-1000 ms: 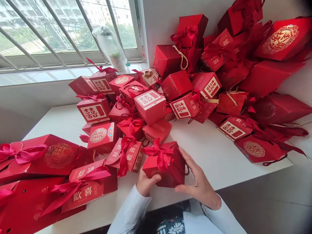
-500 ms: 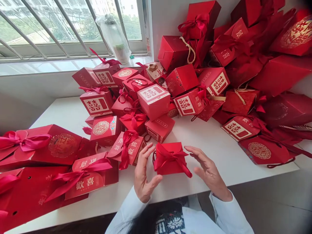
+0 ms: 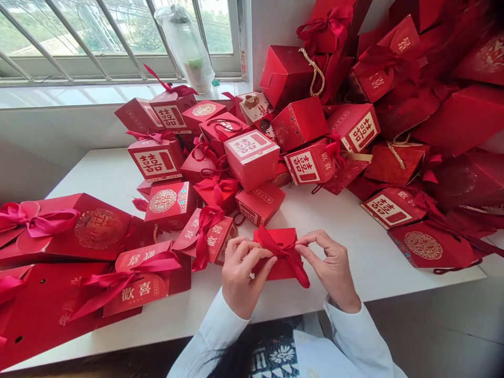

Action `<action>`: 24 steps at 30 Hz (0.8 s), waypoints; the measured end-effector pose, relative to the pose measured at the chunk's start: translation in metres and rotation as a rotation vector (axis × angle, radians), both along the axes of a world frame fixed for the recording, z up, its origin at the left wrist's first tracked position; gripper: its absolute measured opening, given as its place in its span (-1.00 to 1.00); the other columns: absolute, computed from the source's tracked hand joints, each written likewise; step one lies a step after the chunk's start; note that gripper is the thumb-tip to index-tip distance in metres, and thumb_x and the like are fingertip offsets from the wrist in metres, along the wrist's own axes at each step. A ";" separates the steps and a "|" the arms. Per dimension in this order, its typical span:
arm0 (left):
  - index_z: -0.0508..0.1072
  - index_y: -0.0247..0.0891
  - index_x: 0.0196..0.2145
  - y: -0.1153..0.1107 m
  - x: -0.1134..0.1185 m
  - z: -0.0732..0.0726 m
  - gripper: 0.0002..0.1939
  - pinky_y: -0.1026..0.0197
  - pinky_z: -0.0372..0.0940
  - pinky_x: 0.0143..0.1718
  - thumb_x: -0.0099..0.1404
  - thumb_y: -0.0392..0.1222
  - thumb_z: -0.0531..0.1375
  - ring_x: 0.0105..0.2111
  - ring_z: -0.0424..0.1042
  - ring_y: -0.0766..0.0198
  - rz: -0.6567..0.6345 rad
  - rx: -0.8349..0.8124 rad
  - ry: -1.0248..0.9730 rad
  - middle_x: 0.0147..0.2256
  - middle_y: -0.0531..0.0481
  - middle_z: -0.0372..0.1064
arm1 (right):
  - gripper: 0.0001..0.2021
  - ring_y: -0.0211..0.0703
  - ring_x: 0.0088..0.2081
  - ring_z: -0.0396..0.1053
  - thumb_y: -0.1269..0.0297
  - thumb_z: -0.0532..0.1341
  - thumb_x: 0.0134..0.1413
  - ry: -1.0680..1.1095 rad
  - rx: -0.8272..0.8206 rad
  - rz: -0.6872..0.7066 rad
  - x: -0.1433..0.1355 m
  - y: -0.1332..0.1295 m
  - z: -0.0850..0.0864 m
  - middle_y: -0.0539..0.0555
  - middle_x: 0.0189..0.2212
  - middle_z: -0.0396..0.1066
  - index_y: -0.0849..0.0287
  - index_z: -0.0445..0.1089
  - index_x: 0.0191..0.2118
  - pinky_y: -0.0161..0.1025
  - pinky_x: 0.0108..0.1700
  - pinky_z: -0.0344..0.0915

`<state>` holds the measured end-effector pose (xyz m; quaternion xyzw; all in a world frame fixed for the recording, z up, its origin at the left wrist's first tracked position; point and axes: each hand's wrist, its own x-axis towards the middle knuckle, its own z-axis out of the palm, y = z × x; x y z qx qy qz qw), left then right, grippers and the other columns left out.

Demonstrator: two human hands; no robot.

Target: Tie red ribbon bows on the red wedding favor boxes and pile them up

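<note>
A small red gift box (image 3: 281,271) rests on the white table near its front edge. Red ribbon (image 3: 290,257) is tied in a bow across its top. My left hand (image 3: 244,275) is at the box's left side, thumb and fingers pinched on the left part of the ribbon. My right hand (image 3: 331,268) pinches the ribbon's right part between thumb and forefinger. Part of the box's left side is hidden behind my left hand. Just left of that hand lies another red box with a ribbon (image 3: 205,236).
Several red boxes, some with bows, crowd the back of the white table (image 3: 315,215). Large red boxes (image 3: 100,228) lie at the left, and a tall pile (image 3: 397,157) stands at the right. A plastic-wrapped cup (image 3: 192,58) stands on the windowsill.
Both hands, open and apart beside the small box half a second ago, have come in and closed on its ribbon. The view has shifted slightly.
</note>
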<state>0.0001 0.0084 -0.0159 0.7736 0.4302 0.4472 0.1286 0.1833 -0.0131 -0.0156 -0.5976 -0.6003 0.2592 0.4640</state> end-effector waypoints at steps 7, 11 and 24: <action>0.48 -0.22 -0.40 -0.001 -0.002 -0.002 -0.94 0.12 0.32 -0.18 0.20 -0.34 0.27 -0.30 0.29 0.21 -0.006 -0.029 -0.028 -0.45 0.02 0.41 | -0.86 -0.21 -0.41 0.29 0.20 0.21 0.12 0.097 -0.105 -0.040 -0.001 -0.001 0.000 -0.04 -0.46 0.39 0.11 0.39 -0.41 -0.26 -0.28 0.22; 0.47 -0.23 -0.40 -0.001 -0.004 0.000 -0.94 0.16 0.32 -0.23 0.20 -0.34 0.26 -0.31 0.29 0.21 -0.011 -0.042 -0.032 -0.47 0.03 0.41 | -0.85 -0.22 -0.38 0.30 0.18 0.21 0.11 0.147 -0.126 -0.058 -0.002 -0.001 0.000 -0.04 -0.46 0.38 0.11 0.38 -0.42 -0.27 -0.26 0.21; 0.49 -0.25 -0.33 -0.015 -0.027 0.023 -0.95 0.22 0.35 -0.29 0.20 -0.30 0.26 -0.33 0.39 0.25 -0.081 -0.150 -0.088 -0.37 -0.03 0.36 | -0.83 -0.19 -0.36 0.31 0.14 0.24 0.08 0.249 -0.159 -0.081 -0.004 -0.002 -0.003 -0.01 -0.46 0.40 0.13 0.39 -0.40 -0.25 -0.24 0.24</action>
